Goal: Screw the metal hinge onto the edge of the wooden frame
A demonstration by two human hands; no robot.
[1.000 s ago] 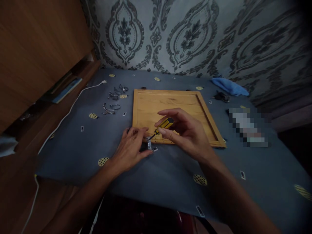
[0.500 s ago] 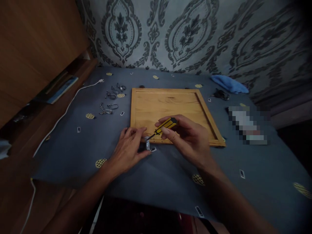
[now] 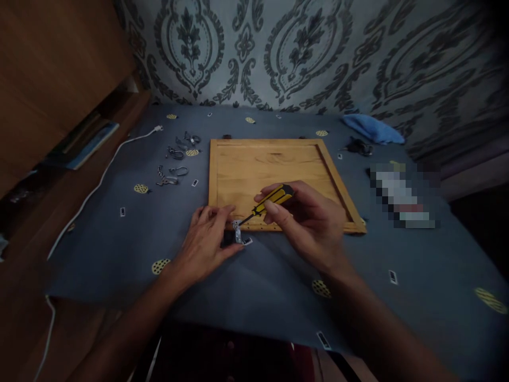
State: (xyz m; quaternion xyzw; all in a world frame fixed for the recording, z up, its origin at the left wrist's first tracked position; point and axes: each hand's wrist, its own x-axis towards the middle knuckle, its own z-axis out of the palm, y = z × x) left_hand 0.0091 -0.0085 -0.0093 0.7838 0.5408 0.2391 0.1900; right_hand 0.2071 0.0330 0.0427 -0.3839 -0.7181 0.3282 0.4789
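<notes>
Low in the middle of the view lies a shallow wooden framed panel (image 3: 274,172), with small dark holes along its near edge. A small shiny metal fitting (image 3: 238,233) stands at that edge's left end; its exact kind is unclear. My left hand (image 3: 209,236) is closed around it, fingertips on the frame's corner and thumb by the fitting's lower end. My right hand (image 3: 310,220) grips the handle of a yellow-and-black screwdriver (image 3: 274,200). The screwdriver slants down to the left, its tip at the fitting's top. Whether a screw is under the tip cannot be seen.
Several metal clips and rings (image 3: 169,180) lie left of the panel. A white cable (image 3: 111,164) runs along the cabinet (image 3: 59,69). Toward the right back are a blue cloth (image 3: 374,129), a black item (image 3: 360,147) and a blurred-out object (image 3: 403,196).
The view has shifted slightly, moving most things a little up and left. Both hands keep their holds; the screwdriver's tip stays at the metal fitting.
</notes>
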